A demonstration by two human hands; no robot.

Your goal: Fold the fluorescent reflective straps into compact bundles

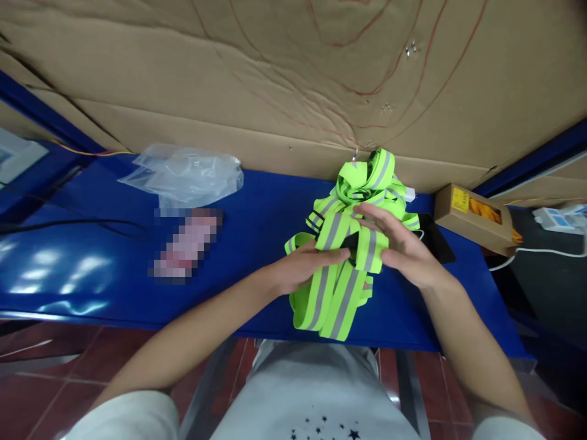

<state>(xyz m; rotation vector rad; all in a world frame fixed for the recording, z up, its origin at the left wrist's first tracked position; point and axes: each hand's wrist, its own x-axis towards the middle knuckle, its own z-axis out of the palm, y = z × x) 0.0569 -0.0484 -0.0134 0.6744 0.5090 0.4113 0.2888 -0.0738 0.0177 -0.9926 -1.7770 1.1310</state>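
A neon yellow-green reflective strap [342, 299] with grey stripes hangs in several folded loops over the table's near side. My left hand [305, 266] is closed around it from the left, its thumb lying across the front of the bands. My right hand [410, 253] is at the right side of the upper loop, thumb and fingers apart, the thumb beside the band's edge. Between the hands, a dark part [351, 241] shows inside the loop; its kind is unclear. Just behind lies a heap of similar reflective straps [367, 183], some rolled up, partly hidden by my right fingers.
Clear plastic bags [188, 174] lie at the back left of the blue table [261, 214], near a pixelated pinkish item [186, 244]. To the right are a black flat device [438, 238] and an open cardboard box [477, 217] holding something orange. Cardboard [275, 79] walls the back.
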